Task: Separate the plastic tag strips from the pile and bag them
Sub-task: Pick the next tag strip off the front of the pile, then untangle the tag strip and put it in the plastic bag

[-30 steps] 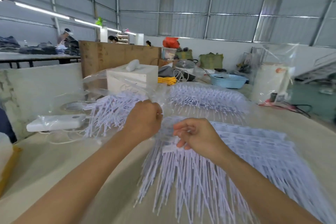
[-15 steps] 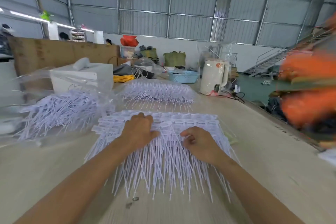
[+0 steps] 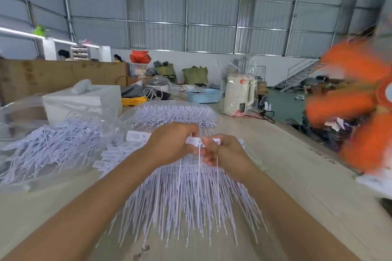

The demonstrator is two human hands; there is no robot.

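Observation:
A wide pile of white plastic tag strips lies on the table in front of me, thin tails toward me and flat label heads away. My left hand and my right hand meet just above the pile's far side, both pinching the head of one lifted tag strip whose tails hang down between them. At the left a clear plastic bag holds loose tag strips. Behind my hands a second clear bag of tag strips lies flat.
A white box stands at the back left, a blue basket and a white kettle wrapped in plastic at the back. A blurred orange shape fills the right side beyond the table edge.
My hands have risen from lying flat on the pile and now pinch a strip lifted off it. The view has tilted slightly.

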